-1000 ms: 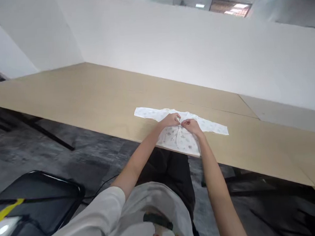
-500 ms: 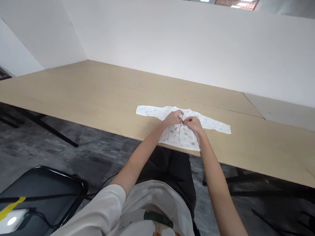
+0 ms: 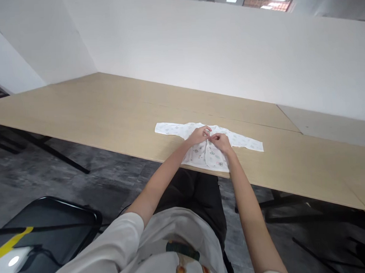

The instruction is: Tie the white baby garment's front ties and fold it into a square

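A small white long-sleeved baby shirt with a sparse printed pattern lies spread on the table, its sleeves stretched out to both sides and its hem at the front edge. Over the upper front opening, my left hand pinches the fabric near the collar. My right hand meets it from the other side, fingertips closed on the shirt's front edge. The fingertips of both hands nearly touch. Whatever small fastening may lie between them is too small to make out.
The light wood table runs across the view, with a white partition behind it. To the lower left stands a black chair carrying a white device with a cable and yellow strap. Dark table legs show below.
Both hands stay at the shirt's front opening, with the fingertips shifted slightly up toward the collar. The whole view has moved a little; the shirt lies as before.
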Available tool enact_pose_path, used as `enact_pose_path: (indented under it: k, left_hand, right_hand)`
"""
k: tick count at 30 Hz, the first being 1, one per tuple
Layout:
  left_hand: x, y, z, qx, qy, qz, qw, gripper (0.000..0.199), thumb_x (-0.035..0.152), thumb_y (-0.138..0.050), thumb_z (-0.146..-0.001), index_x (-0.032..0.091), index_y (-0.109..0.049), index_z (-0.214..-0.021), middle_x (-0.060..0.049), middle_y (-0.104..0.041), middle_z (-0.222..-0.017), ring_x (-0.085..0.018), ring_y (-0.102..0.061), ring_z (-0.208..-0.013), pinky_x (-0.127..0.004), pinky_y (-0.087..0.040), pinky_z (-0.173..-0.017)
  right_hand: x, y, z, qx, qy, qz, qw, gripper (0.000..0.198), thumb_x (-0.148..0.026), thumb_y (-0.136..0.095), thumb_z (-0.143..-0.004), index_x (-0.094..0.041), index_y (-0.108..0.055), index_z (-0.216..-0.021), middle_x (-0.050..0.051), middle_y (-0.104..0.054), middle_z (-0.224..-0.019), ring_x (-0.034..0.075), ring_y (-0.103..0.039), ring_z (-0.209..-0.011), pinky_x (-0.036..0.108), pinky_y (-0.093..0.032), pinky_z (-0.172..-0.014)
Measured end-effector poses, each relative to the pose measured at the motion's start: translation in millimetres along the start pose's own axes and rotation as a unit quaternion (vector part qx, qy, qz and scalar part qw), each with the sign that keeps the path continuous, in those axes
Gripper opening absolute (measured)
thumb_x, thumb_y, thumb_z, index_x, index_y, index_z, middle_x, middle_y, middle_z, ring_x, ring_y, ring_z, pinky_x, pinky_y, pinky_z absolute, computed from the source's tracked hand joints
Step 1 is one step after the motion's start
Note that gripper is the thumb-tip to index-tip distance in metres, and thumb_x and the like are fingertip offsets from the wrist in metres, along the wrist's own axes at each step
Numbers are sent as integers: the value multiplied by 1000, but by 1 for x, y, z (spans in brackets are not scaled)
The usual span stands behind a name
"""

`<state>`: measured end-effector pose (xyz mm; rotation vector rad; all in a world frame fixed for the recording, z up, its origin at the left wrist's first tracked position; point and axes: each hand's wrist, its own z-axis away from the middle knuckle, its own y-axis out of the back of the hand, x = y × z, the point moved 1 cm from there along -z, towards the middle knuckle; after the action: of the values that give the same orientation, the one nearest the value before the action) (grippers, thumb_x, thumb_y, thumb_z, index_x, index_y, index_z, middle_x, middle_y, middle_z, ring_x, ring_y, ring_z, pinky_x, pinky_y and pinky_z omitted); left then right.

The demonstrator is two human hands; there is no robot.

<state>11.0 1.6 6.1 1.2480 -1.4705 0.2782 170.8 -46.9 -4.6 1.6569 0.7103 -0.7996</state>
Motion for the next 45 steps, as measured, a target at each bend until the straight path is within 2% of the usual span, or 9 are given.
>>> enact_pose_path:
  k: [3, 6, 8, 13, 17, 22, 27, 35, 45]
  left_hand:
    - [3, -1, 0, -1, -3, 31, 1000, 29, 18, -62, -74, 15, -58, -102, -2, -65, -79, -15, -62, -75, -23, -46, -68]
    - [8, 0, 2, -16, 29, 67, 997, 34, 17, -61, -74, 15, -55, -107, -3, -65, -81, -13, -62, -72, -22, -46, -65]
    - [13, 3, 5, -48, 66, 83, 993, 40, 19, -62, -74, 15, -52, -112, -3, -65, -82, -12, -60, -64, -21, -45, -58]
    - [27, 15, 11, -161, 124, 66, 977, 53, 29, -65, -74, 15, -47, -122, 2, -59, -61, -13, -55, -51, -21, -39, -48]
    - [30, 21, 11, -245, 165, 8, 955, 61, 28, -73, -63, 17, -53, -119, 0, -63, -65, -11, -52, -45, -21, -33, -42]
    - [28, 23, 11, -296, 170, 19, 940, 65, 26, -76, -55, 19, -56, -116, 1, -64, -66, -12, -53, -45, -21, -34, -42]
    - [26, 23, 11, -291, 168, 33, 941, 70, 28, -78, -55, 18, -53, -119, 0, -65, -67, -14, -56, -50, -22, -38, -46]
    - [19, 21, 8, -272, 150, 19, 950, 65, 25, -73, -58, 18, -51, -119, 0, -65, -72, -16, -59, -57, -24, -42, -51]
    - [31, 18, 10, -255, 91, -19, 962, 58, 17, -69, -58, 18, -53, -113, 2, -63, -70, -17, -62, -66, -23, -43, -57]
  right_hand:
    - [-3, 2, 1, 5, -2, 3, 1000, 27, -40, -65, -66, -13, -67, -72, 3, -62, -65, 13, -51, -60, 25, -37, -57]
    - [-8, 10, 5, -15, -3, -16, 1000, 32, -44, -66, -65, -12, -67, -72, 5, -62, -68, 13, -51, -61, 25, -37, -58]
    - [-12, 17, 9, -52, -13, -26, 998, 35, -46, -68, -64, -11, -68, -72, 4, -61, -67, 12, -48, -60, 25, -36, -57]
    - [-25, 28, 19, -184, -13, -25, 983, 34, -44, -69, -64, -11, -69, -70, 1, -54, -58, 8, -38, -53, 23, -28, -50]
    - [-30, 29, 23, -257, -6, 7, 966, 31, -42, -68, -66, -12, -72, -73, 1, -56, -60, 8, -37, -51, 22, -27, -47]
    - [-27, 28, 22, -328, -16, 0, 944, 28, -35, -68, -65, -12, -73, -80, -2, -51, -53, 5, -31, -42, 22, -22, -41]
    - [-26, 27, 22, -348, -28, -27, 937, 27, -34, -71, -64, -12, -70, -80, -3, -48, -47, 7, -36, -38, 21, -26, -38]
    - [-23, 21, 20, -337, -17, -41, 941, 27, -33, -72, -64, -12, -68, -81, 0, -55, -52, 8, -42, -39, 21, -32, -38]
    - [-26, 21, 21, -324, -11, -46, 945, 31, -39, -74, -65, -11, -68, -77, 0, -53, -48, 8, -44, -40, 20, -33, -39]
